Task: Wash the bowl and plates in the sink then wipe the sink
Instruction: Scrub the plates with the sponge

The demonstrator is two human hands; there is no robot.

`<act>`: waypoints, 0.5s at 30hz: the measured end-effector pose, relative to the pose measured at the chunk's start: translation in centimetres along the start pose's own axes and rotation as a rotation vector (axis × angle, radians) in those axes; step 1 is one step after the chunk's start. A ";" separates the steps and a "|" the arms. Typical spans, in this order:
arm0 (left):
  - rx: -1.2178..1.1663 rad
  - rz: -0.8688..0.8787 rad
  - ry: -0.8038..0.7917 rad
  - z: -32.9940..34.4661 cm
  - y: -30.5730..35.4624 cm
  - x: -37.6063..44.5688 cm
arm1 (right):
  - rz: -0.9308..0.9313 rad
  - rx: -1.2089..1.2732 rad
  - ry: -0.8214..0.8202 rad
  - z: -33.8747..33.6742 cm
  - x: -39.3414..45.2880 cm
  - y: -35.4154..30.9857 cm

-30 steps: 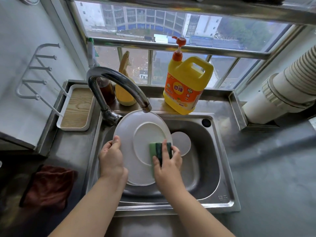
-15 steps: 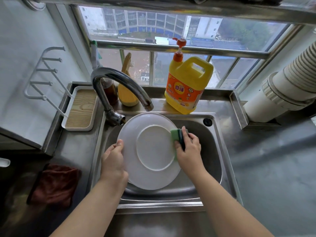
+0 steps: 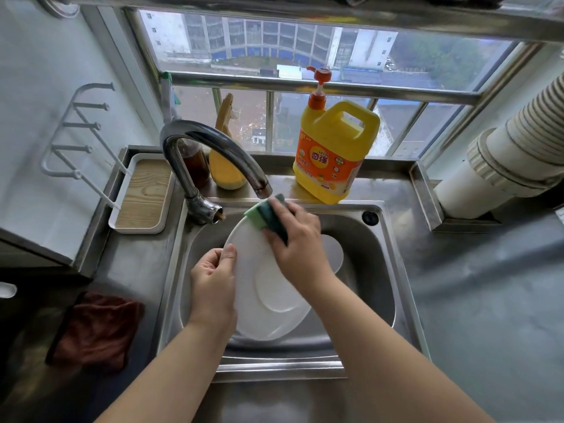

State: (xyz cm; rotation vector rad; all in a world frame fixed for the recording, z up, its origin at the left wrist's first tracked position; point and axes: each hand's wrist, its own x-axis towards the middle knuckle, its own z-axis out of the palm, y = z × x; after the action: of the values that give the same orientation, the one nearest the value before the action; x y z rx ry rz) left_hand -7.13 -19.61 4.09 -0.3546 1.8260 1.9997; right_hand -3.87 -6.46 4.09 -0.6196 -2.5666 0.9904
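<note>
Head view, items by size. Tabletop (image 3: 488, 300): grey, steel-edged, running below a barred window (image 3: 274, 56). Sink (image 3: 375, 270): steel basin set in the tabletop, overflow hole at its far right corner. Duct (image 3: 518, 154): white ribbed pipe, far right. Rack (image 3: 76, 132): white wire pegs on the left wall, above a wood-lined tray (image 3: 143, 193) beside the sink. Tap (image 3: 210, 154): curved steel spout, its mouth over the sink's far edge. Jug (image 3: 332, 151): yellow detergent jug with an orange pump, standing behind the sink. Plate (image 3: 268, 294): white, tilted with its underside up, held over the basin. Second plate (image 3: 334, 251): white, lying in the basin, mostly hidden behind the right arm. Cloth (image 3: 94, 328): dark red, crumpled on the tabletop left of the sink. Bottle (image 3: 227, 166): yellow sprayer behind the tap, next to a dark brown bottle. Left hand (image 3: 213, 282): grasping the plate's left rim, thumb on top. Right hand (image 3: 293, 239): clutching a sponge (image 3: 265, 215), green, pressed to the plate's far rim just under the tap's mouth.
</note>
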 end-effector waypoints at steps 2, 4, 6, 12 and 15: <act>0.011 0.007 -0.004 -0.2 0.0 -0.3 | 0.187 0.025 0.003 -0.6 1.3 1.9; 0.048 0.010 -0.031 -0.3 0.0 -0.8 | 0.347 0.052 -0.019 -1.4 1.9 3.2; 0.063 0.030 -0.038 -0.1 0.3 -1.2 | 0.368 0.055 -0.012 -1.6 1.5 3.0; 0.109 0.118 -0.037 0.6 1.1 -1.5 | 0.074 0.133 0.023 0.0 -1.3 -1.5; 0.106 0.099 -0.023 0.5 1.3 -1.6 | 0.104 0.142 0.033 -0.1 -1.0 -0.3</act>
State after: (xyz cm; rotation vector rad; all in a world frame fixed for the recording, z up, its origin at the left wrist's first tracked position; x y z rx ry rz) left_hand -6.25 -19.44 5.98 -0.2121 1.9611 1.9525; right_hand -3.05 -7.17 4.22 -0.7295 -2.4313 1.1743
